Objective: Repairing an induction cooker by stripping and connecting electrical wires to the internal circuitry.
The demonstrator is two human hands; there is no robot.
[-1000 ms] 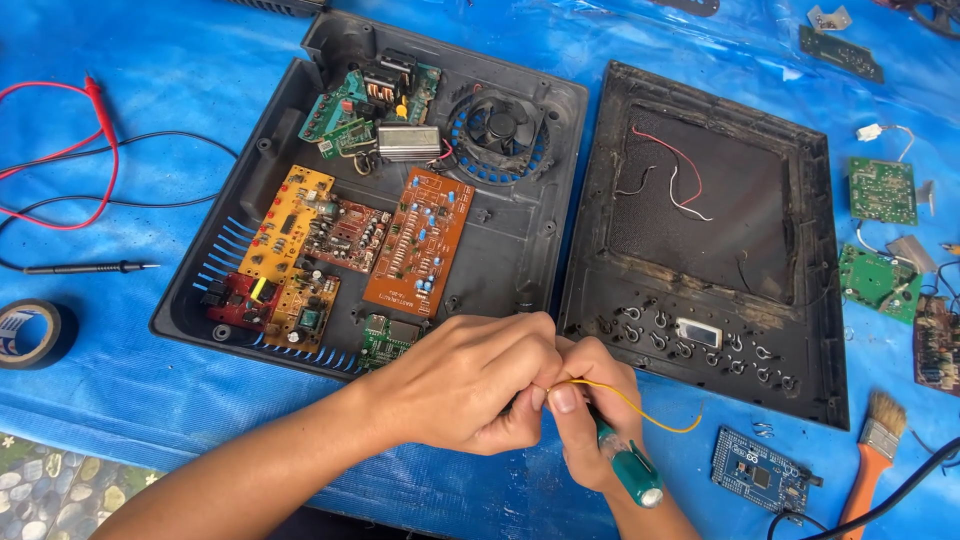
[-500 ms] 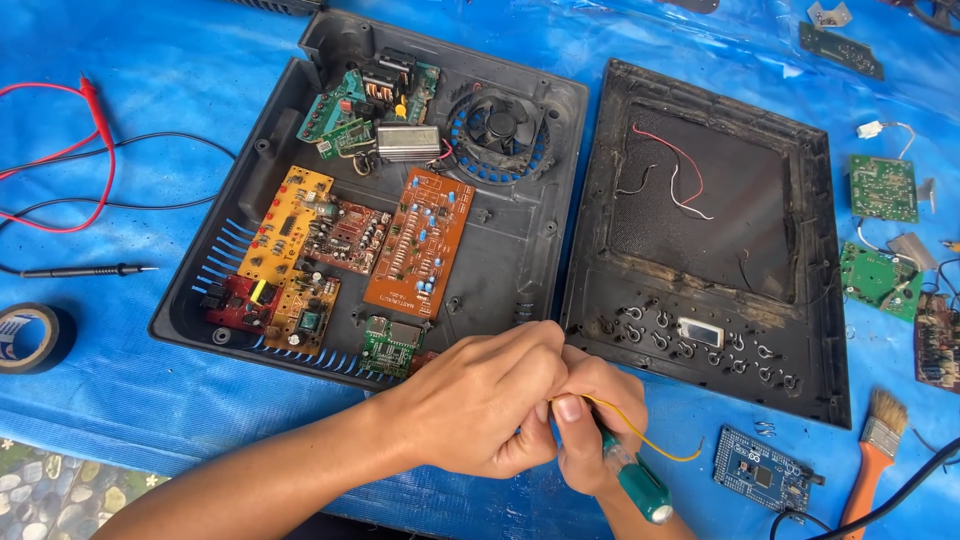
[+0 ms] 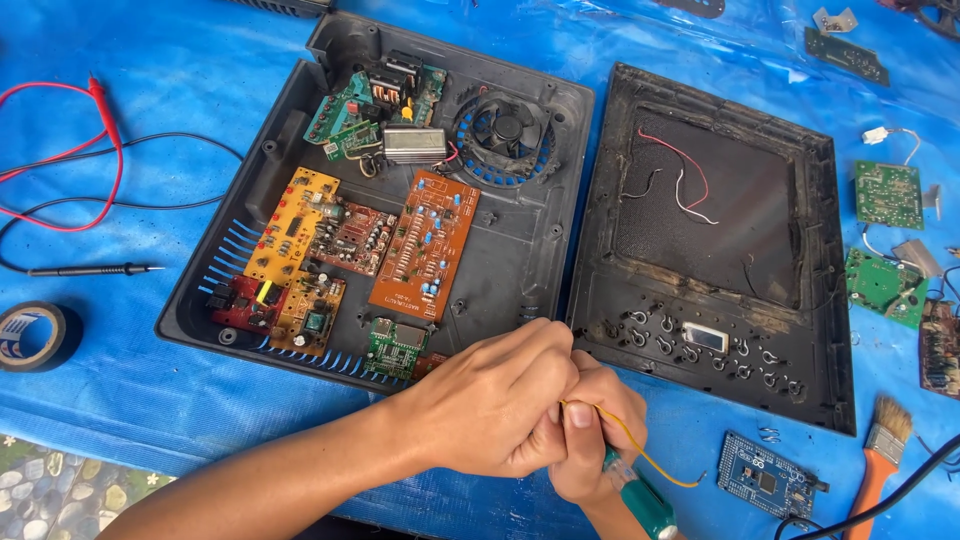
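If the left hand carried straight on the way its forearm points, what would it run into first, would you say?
The left hand points right and slightly up. It already presses against the right hand; beyond that, probably the lower edge of the black cover panel, though depth is unclear.

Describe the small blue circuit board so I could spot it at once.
Start at the black cover panel lying right of the open black case. Just below that panel's lower right corner, on the blue sheet, lies the small blue circuit board, left of the orange-handled brush. It is the only blue board; the loose ones farther right are green.
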